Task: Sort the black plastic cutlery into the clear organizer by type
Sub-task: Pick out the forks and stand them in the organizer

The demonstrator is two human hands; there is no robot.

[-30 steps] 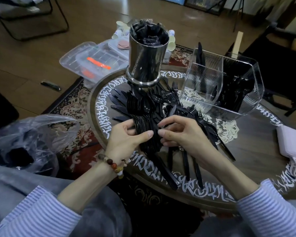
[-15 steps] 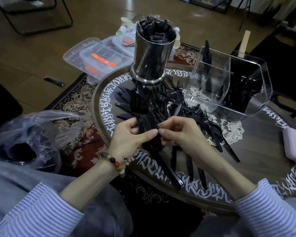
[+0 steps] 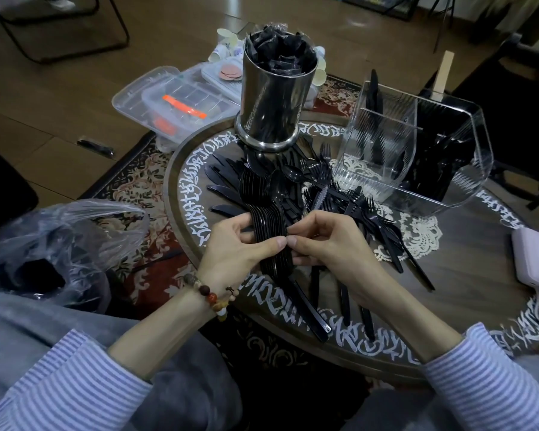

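Observation:
A nested stack of black plastic spoons [image 3: 266,209] lies along the round table, bowls pointing away from me. My left hand [image 3: 237,247] grips the stack's handles from the left, and my right hand [image 3: 330,244] pinches the same stack from the right, the thumbs nearly touching. Loose black forks [image 3: 360,206], knives [image 3: 223,191] and single spoons are heaped beyond and beside my hands. The clear organizer [image 3: 417,157] stands at the back right; a knife stands in its left compartment and a dark mass of cutlery fills the right one.
A steel canister [image 3: 273,98] stuffed with black wrappers stands at the table's [image 3: 479,290] far edge. A pale pink box [image 3: 537,262] lies at the right rim. Clear lidded boxes [image 3: 175,104] sit on the floor behind, and a crumpled plastic bag [image 3: 59,244] lies on my left.
Both hands stay closed on the spoon stack with hardly any shift in grip. The camera has tilted slightly, so the table sits lower and further right in view.

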